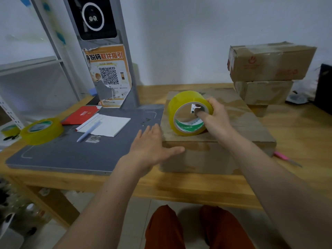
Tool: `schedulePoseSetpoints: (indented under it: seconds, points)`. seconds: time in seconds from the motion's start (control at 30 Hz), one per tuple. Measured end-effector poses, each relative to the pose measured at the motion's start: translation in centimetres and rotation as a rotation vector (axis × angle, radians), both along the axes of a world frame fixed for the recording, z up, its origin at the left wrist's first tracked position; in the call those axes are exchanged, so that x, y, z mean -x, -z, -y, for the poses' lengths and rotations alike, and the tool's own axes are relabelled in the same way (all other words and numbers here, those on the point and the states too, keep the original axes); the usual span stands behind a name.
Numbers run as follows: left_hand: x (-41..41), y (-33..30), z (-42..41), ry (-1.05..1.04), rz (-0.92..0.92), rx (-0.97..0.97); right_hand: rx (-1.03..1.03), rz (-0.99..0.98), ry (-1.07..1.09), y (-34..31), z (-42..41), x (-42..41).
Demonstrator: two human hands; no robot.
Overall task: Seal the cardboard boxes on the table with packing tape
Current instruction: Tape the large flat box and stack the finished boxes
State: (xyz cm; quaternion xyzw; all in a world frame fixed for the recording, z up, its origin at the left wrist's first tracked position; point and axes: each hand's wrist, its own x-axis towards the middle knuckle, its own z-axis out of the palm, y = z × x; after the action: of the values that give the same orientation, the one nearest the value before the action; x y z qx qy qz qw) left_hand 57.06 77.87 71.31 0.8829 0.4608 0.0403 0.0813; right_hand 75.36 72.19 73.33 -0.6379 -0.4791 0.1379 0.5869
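Note:
A flat brown cardboard box (239,123) lies on the wooden table in front of me. A yellow roll of packing tape (181,103) stands on edge on the box's top, near its left side. My right hand (215,115) grips this roll, with the thumb inside the core and fingers over the rim. At the box's front left corner, my left hand (152,146) is open, fingers spread, its thumb resting against the box's front face. Two more cardboard boxes, the upper (269,62) on the lower (264,92), are stacked at the back right.
A grey mat (71,151) covers the table's left part, with a white notepad (111,124), a pen (89,131), a red booklet (81,115) and a second tape roll (42,131). A grey kiosk post (115,69) stands behind. A pink cutter (285,157) lies right of the box.

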Motion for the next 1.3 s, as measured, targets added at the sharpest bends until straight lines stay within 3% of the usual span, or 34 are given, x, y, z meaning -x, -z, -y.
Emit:
schedulePoseSetpoints:
  seconds: [0.1, 0.27, 0.5, 0.7, 0.93, 1.13, 1.3]
  points:
    - [-0.8, -0.8, 0.2, -0.035, -0.096, -0.052, 0.018, 0.005, 0.016, -0.1, 0.0, 0.0]
    - [-3.5, 0.0, -0.3, 0.151, 0.019, -0.054, 0.077, 0.003, 0.007, -0.1, 0.1, -0.1]
    - [-3.3, 0.3, -0.6, 0.125, 0.050, -0.054, 0.106, 0.096, 0.022, -0.6, 1.0, -1.2]
    - [-3.5, -0.5, 0.2, 0.104, 0.007, 0.001, 0.122, 0.167, 0.115, -1.8, 5.5, -6.1]
    - [-5.3, -1.4, 0.8, 0.108, -0.108, -0.029, 0.186, 0.085, 0.144, -0.3, 5.1, -6.5]
    - [-8.8, -1.4, 2.2, 0.222, 0.175, -0.003, 0.179, 0.117, 0.132, -0.4, 5.4, -6.2]
    - [-9.3, -0.1, 1.7, 0.220, 0.081, -0.037, 0.161, 0.178, 0.088, -0.6, 5.7, -5.2]
